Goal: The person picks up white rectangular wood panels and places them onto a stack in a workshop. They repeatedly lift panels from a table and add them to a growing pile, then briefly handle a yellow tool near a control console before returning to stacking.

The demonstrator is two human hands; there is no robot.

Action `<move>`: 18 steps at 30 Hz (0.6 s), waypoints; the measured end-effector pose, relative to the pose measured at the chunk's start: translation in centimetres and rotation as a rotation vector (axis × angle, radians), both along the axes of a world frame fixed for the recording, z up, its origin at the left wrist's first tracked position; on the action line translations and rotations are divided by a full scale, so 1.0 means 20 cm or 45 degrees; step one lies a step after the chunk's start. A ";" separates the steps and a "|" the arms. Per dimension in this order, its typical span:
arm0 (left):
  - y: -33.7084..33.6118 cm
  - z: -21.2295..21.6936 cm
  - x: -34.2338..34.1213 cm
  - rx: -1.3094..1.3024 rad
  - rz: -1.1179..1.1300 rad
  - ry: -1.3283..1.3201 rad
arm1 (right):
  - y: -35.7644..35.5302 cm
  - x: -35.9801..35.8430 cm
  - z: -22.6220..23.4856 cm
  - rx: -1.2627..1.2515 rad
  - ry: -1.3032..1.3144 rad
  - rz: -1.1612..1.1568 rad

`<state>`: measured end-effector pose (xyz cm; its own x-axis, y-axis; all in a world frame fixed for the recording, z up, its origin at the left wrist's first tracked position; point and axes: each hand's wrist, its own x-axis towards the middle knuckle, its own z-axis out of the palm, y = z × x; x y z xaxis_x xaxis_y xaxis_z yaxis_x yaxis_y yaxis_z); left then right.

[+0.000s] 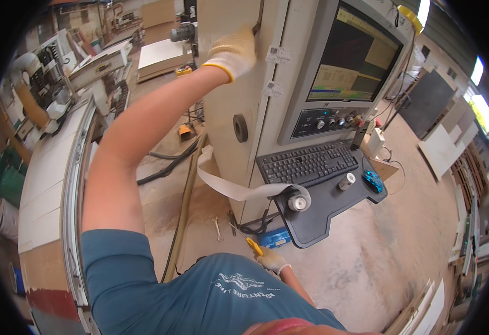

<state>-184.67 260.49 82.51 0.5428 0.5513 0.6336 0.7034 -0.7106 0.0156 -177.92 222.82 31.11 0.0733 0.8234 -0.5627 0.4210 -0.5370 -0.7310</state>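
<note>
Your left hand [233, 53], gloved, is raised high against the side of the cabinet [216, 106], close to the dark latch [257, 27] at its edge; the fingers are partly hidden, so whether they grip or only press cannot be told. Your right hand [273, 261], gloved too, is down low by your chest, closed around one end of the yellow tool [254, 245].

To work well from this stance, let the left palm bear squarely on the panel so that you don't lean on one stretched arm. Hold the tool lightly but surely, with its free end clear of the black cables [258, 228] by the cabinet's foot. Mind the white strip [239, 192] too: it loops out between your hands to the roll [298, 203] on the tray [311, 226], and a careless elbow could snag it.

The tool is below the tray, just beside the blue box [274, 238], with the spanner [217, 229] on the floor to its left. Its long axis slants across your view, the free end pointing up and left, toward the cabinet's foot, the other running into your glove. What kind of tip it has is too small to tell.
</note>
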 end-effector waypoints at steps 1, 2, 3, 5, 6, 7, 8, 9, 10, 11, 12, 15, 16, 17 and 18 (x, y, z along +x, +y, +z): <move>-0.02 -0.02 0.00 0.163 0.032 -0.172 | 0.02 0.00 -0.01 0.116 -0.025 0.060; -0.03 -0.04 0.01 0.199 0.041 -0.182 | 0.05 0.00 -0.02 0.058 -0.071 0.123; -0.03 -0.05 0.03 0.161 0.121 -0.181 | 0.08 -0.01 -0.04 0.082 -0.104 0.194; -0.04 -0.07 0.09 0.007 0.238 -0.215 | 0.14 -0.03 -0.07 0.149 -0.228 0.343; -0.04 -0.08 0.11 -0.115 0.299 -0.299 | 0.16 -0.03 -0.09 0.197 -0.326 0.425; -0.04 -0.09 0.13 -0.214 0.319 -0.378 | 0.18 -0.04 -0.11 0.191 -0.446 0.519; -0.04 -0.09 0.14 -0.269 0.335 -0.473 | 0.19 -0.04 -0.13 0.225 -0.381 0.500; -0.04 -0.10 0.14 -0.321 0.288 -0.523 | 0.20 -0.04 -0.15 0.195 -0.342 0.492; -0.03 -0.10 0.13 -0.332 0.230 -0.457 | 0.19 -0.03 -0.16 0.155 -0.315 0.482; -0.02 -0.10 0.11 -0.316 0.191 -0.401 | 0.18 -0.03 -0.18 0.162 -0.302 0.500; 0.00 -0.09 0.08 -0.283 0.143 -0.346 | 0.17 -0.02 -0.19 0.231 -0.288 0.533; 0.10 -0.03 -0.01 -0.388 -0.072 -0.177 | 0.10 0.00 -0.23 0.380 -0.251 0.555; 0.14 -0.02 -0.04 -0.440 -0.184 -0.135 | 0.08 0.01 -0.23 0.349 -0.235 0.549; 0.17 0.00 -0.07 -0.524 -0.268 -0.118 | 0.07 0.01 -0.23 0.263 -0.230 0.568; 0.19 0.01 -0.09 -0.785 -0.385 -0.190 | 0.05 0.01 -0.22 0.266 -0.215 0.576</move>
<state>-186.47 264.27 82.73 0.6608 0.6725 0.3334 0.4353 -0.7052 0.5597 -177.73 223.82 26.66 -0.2400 0.8871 -0.3942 0.6980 -0.1245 -0.7052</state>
